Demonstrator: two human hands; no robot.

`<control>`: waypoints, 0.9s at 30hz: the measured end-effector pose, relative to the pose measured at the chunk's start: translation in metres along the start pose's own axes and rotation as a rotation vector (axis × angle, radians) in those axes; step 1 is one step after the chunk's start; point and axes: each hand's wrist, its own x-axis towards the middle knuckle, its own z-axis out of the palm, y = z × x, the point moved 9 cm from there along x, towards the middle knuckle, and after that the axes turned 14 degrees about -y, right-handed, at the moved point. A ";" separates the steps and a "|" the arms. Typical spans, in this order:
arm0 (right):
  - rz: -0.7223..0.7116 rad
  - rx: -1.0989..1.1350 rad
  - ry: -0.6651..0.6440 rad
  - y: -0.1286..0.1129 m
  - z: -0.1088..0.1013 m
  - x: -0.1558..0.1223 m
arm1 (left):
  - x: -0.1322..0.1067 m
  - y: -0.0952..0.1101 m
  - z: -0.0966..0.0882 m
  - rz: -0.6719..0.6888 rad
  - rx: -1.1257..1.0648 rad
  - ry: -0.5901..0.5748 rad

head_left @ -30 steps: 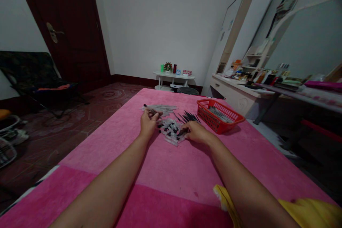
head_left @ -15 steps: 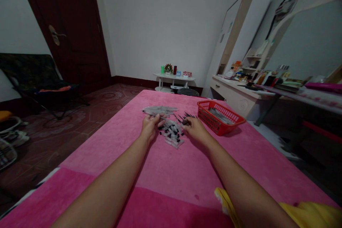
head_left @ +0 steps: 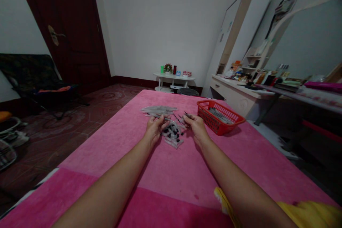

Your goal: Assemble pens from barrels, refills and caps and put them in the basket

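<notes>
My left hand (head_left: 154,128) is closed round a thin clear pen tube whose end points toward the right hand. My right hand (head_left: 195,124) pinches a small dark part just right of that tube's end. Both hands hover over a heap of clear caps with black tips (head_left: 172,133) on the pink cloth (head_left: 171,171). Behind the left hand lies a row of clear pen tubes (head_left: 159,109). A few thin black refills (head_left: 178,117) lie between the hands.
A red plastic basket (head_left: 219,117) with finished pens stands at the right of the hands. A cluttered white desk (head_left: 235,92) is behind it. A small white table (head_left: 173,77), a dark door (head_left: 66,28) and a folding chair (head_left: 34,78) stand farther off.
Both hands have come closer together above the heap. The right hand rose from the pile with a small dark part; the left hand brought its tube toward it.
</notes>
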 end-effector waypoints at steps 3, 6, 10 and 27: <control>0.016 0.051 0.025 0.002 -0.002 0.000 | 0.000 -0.004 0.001 -0.017 -0.018 -0.004; 0.076 0.133 -0.005 0.006 0.002 -0.001 | 0.000 -0.004 0.003 -0.013 -0.034 0.000; 0.130 0.191 -0.037 0.010 0.008 -0.004 | 0.000 -0.002 0.004 0.002 -0.066 0.016; -0.157 -0.329 -0.057 -0.013 0.021 -0.005 | -0.005 -0.001 0.012 -0.015 -0.041 -0.021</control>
